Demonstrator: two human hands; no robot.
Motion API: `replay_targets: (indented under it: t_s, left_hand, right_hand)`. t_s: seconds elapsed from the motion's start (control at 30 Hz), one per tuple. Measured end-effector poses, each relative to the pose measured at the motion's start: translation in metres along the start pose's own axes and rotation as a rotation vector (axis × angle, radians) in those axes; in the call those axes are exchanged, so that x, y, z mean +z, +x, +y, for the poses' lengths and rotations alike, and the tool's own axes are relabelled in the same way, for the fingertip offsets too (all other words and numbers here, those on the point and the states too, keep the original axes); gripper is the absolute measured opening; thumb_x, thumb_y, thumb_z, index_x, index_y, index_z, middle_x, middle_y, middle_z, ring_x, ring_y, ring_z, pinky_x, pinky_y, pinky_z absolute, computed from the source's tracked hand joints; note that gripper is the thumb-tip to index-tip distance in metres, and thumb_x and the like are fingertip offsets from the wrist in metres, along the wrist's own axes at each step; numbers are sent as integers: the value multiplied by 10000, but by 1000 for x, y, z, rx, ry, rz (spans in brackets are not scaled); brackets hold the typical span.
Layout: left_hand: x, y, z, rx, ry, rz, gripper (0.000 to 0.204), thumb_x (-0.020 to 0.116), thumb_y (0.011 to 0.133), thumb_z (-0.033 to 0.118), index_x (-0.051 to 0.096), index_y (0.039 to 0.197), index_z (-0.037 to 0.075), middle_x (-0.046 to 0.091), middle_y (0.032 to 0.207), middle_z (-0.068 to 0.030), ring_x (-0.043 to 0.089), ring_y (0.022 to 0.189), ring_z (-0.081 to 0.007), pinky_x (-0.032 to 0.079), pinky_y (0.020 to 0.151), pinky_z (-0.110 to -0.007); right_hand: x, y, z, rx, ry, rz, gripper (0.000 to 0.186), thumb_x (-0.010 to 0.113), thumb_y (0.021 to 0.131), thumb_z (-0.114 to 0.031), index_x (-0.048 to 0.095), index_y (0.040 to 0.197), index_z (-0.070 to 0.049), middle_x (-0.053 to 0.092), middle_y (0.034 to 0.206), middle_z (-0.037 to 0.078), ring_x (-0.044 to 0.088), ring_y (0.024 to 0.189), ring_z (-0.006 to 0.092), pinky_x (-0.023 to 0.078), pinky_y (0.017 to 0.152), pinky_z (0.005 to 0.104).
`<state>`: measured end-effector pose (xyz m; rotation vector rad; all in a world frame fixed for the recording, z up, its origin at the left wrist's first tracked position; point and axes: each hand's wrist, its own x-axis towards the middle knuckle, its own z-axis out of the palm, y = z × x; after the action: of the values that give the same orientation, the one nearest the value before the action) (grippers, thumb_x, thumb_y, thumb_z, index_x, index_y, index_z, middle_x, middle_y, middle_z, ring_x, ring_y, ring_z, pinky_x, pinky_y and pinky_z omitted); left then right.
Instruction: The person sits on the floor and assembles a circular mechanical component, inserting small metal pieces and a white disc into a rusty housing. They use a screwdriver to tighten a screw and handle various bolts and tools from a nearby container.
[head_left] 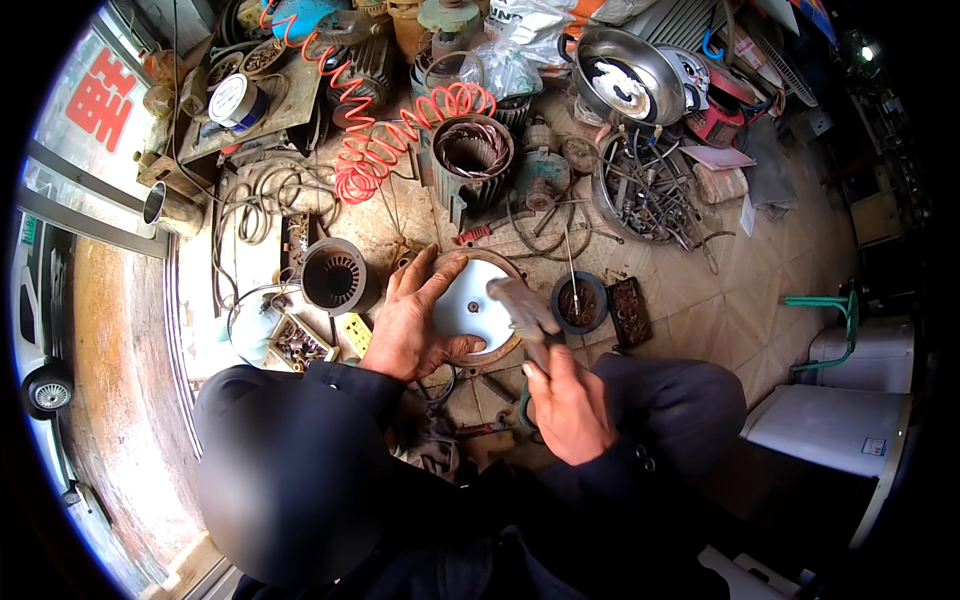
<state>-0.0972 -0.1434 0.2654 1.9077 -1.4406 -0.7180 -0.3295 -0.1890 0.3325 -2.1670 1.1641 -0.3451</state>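
Note:
A round pale-blue disc (470,295) with a small hole at its middle sits inside a rusty brown ring on the floor before me. Across its left side, my left hand (405,318) grips the disc's edge, thumb at the near side and fingers at the far side. My right hand (572,405) is closed round the handle of a hammer (525,308). The hammer's head is smeared by motion and hangs over the disc's right part, so whether it touches cannot be told.
Close by stand a motor stator (335,276), a black bowl (580,303) with a thin rod in it, and a box of small parts (300,343). Farther off are a finned motor housing (472,160), a coiled red hose (365,170) and a basin of metal parts (650,190).

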Motion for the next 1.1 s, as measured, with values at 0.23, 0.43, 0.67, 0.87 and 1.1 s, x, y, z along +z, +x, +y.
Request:
replay_targets:
  t_s: [0.23, 0.43, 0.67, 0.87, 1.1]
  left_hand:
    - [-5, -1, 4, -1, 13, 14, 1031, 979, 615, 351, 534, 1529, 183, 370, 1622, -264, 372, 1460, -480, 373, 1206, -502]
    - [-4, 0, 4, 5, 2, 20, 1039, 981, 597, 360, 541, 1525, 197, 377, 1618, -264, 384, 1454, -479, 380, 1202, -497]
    - [-1, 3, 2, 6, 2, 37, 1051, 987, 581, 348, 544, 1524, 209, 380, 1619, -257, 391, 1452, -469, 385, 1200, -492]
    - [-6, 1, 4, -6, 17, 22, 1050, 988, 568, 348, 555, 1516, 221, 367, 1631, -243, 400, 1446, -463, 390, 1196, -494]
    - [-3, 1, 4, -26, 28, 36, 1040, 974, 580, 414, 558, 1516, 232, 352, 1636, -252, 394, 1453, -466, 387, 1192, -507]
  right_hand:
    - [-7, 5, -14, -31, 57, 37, 228, 675, 1004, -192, 549, 991, -2, 676, 846, 234, 678, 694, 451, 525, 583, 509]
    - [0, 13, -1, 8, -86, -130, 224, 679, 1001, -193, 553, 1006, -8, 682, 844, 235, 680, 691, 446, 521, 574, 515]
    - [3, 14, -2, -8, -23, -70, 226, 692, 981, -174, 544, 961, -5, 690, 840, 241, 684, 695, 439, 525, 577, 525]
    - [-9, 14, -8, -41, 57, -10, 210, 683, 983, -173, 560, 986, -3, 678, 842, 235, 683, 684, 448, 528, 575, 521]
    - [-10, 22, -1, -24, -9, -142, 223, 691, 985, -161, 550, 1002, 10, 673, 841, 235, 685, 687, 447, 534, 582, 506]
